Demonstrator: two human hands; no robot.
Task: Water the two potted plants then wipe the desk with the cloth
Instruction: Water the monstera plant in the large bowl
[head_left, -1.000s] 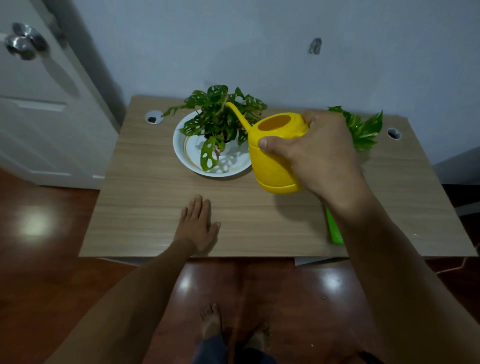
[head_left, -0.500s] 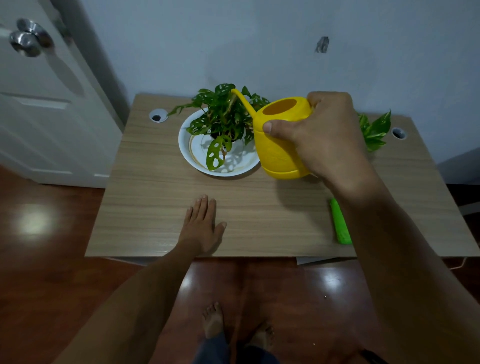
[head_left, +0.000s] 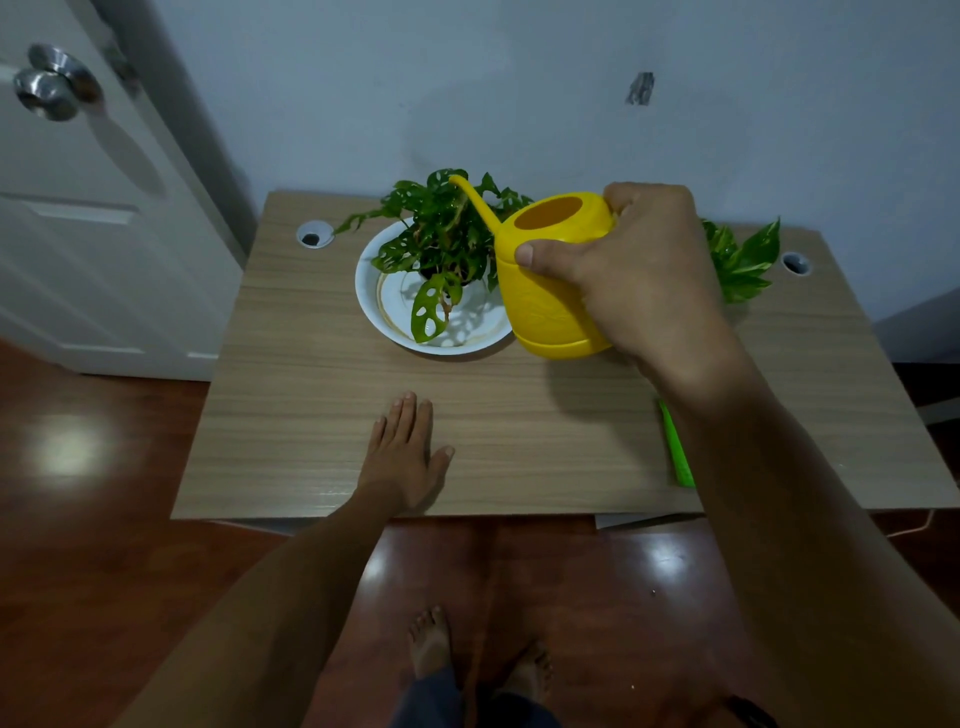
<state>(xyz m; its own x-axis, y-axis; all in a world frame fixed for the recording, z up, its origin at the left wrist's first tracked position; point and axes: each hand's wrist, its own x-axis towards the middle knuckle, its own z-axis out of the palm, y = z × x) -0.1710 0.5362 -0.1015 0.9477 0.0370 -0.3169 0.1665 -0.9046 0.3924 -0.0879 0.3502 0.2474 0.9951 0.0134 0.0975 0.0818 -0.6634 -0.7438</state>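
Observation:
My right hand (head_left: 634, 270) grips a yellow watering can (head_left: 550, 291), held above the wooden desk (head_left: 311, 395) with its thin spout reaching up and left over the holey-leaved plant (head_left: 441, 239). That plant stands in a white dish (head_left: 384, 312) at the back middle. A second plant (head_left: 743, 260) with variegated leaves shows at the back right, mostly hidden behind my right hand. My left hand (head_left: 405, 452) lies flat on the desk near the front edge, fingers apart, holding nothing. A bright green cloth (head_left: 675, 447) lies at the front right, mostly covered by my right forearm.
Two cable holes (head_left: 314, 235) (head_left: 795, 262) sit at the desk's back corners. A white door with a metal knob (head_left: 52, 85) stands at the left. A wall runs right behind the desk. My bare feet (head_left: 478, 654) are on the glossy wooden floor.
The watering can has risen and moved back toward the first plant, and its spout has come over the leaves. My left hand has stayed flat on the desk.

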